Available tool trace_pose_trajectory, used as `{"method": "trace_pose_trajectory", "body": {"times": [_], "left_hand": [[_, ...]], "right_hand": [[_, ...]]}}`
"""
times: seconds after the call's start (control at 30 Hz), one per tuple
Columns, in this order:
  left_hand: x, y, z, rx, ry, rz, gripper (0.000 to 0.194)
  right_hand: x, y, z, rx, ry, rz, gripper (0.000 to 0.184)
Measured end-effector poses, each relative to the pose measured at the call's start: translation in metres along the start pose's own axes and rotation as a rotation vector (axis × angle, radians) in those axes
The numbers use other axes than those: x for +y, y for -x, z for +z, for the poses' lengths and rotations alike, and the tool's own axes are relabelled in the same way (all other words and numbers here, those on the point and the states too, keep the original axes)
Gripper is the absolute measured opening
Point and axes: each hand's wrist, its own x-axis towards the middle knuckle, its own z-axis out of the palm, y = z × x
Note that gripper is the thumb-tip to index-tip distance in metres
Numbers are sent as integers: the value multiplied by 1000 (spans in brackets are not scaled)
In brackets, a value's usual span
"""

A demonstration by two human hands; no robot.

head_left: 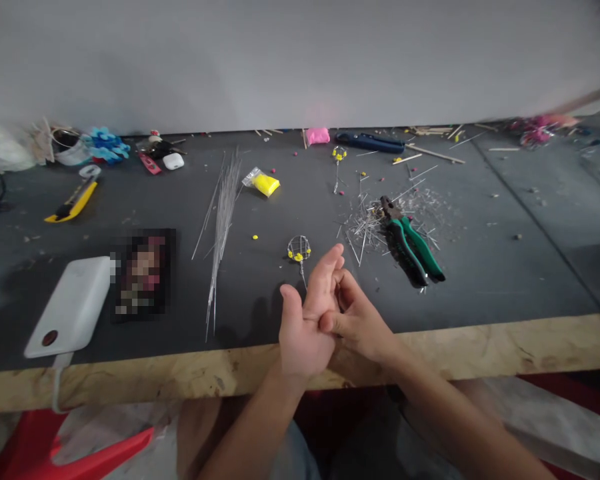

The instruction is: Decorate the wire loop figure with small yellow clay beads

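You have a dark-topped table [280, 200] with a raw wooden front edge. On it lie a bundle of thin wires [223, 220], a yellow clay packet [265, 183], a small wire cage with yellow beads [299, 249], green-handled pliers [413, 240] amid cut wire scraps [365, 227], a white power bank [70, 307], a yellow utility knife [73, 202], pink clay [318, 136] and a blue tool [370, 142].

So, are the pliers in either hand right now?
No, the pliers lie on the table, while the left hand and right hand touch each other.

Craft workshop: pliers [413, 243], wire offcuts [367, 223], clay-strewn workbench [480, 280].
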Motion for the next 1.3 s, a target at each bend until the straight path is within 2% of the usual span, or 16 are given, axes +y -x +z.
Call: {"method": "trace_pose_trajectory", "body": {"times": [0.2,0.4,0.5,0.63,0.77,1.07,1.3], "left_hand": [[8,-6,4,125,170,-95,75],[13,-10,1,149,282,-165,65],[15,-11,-1,146,310,-176,64],[18,-11,-3,128,352,-196,61],[21,-10,-4,100,366,-205,62],[20,-10,-4,75,328,-184,68],[22,-10,-7,57,363,-190,61]], "right_hand": [[4,-4,3,55,-45,-10,53],[6,-2,0,72,64,-27,54],[6,-1,-1,52,66,-30,50],[1,1,-2,2,50,-33,34],[-3,3,-1,8,79,-7,22],[-6,1,-1,4,109,37,26],[-3,1,-4,-32,45,-9,31]]}}
